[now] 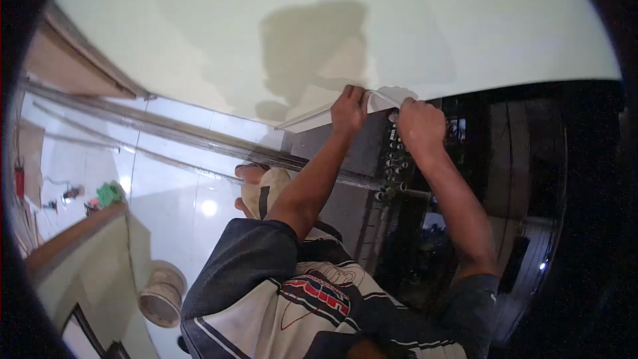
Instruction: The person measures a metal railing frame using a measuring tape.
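head view: my left hand (349, 110) pinches the white strip (311, 117); my right hand (419, 126) touches its end, grip i cannot tell.

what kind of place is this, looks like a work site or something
Probably a room being built or renovated: the left hand grips a white strip at a big white panel edge, the right hand beside it, long metal pipes lie over the glossy tiled floor, and a dirty bucket sits there.

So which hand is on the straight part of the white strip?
The left hand: the white strip runs straight from it, while the right hand is at the curled end.
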Tool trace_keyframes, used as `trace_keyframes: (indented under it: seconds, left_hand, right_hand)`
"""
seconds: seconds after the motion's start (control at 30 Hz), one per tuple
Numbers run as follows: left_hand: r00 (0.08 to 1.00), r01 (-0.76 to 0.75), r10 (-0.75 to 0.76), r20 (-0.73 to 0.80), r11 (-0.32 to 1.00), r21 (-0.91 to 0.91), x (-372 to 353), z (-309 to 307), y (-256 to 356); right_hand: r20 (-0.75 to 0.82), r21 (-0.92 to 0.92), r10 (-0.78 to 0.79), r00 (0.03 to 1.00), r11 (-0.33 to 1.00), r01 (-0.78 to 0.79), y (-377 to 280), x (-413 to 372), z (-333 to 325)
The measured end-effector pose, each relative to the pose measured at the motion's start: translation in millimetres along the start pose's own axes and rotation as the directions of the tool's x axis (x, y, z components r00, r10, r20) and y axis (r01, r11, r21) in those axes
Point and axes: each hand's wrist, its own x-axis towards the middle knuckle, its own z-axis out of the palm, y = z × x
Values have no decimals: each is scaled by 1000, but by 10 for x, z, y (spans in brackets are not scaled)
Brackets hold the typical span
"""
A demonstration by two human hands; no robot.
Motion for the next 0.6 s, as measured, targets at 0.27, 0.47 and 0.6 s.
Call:
trace_keyframes:
  seconds: [0.27, 0.47, 0.6]
  left_hand:
    - [1000, -26, 25, 13, 999, 44, -21, 95, -53]
    - [997, -62, 65, -39, 996, 59, -52, 139, 39]
    - [990, -138, 133, 41, 976, 169, -47, 154, 11]
  right_hand:
    - [177, 187, 346, 921, 907, -377, 829, -1895, -599]
    - [93, 268, 522, 848, 807, -526, 1049, -3212, -95]
    - [80, 355, 599, 797, 730, -584, 813, -3141, 139]
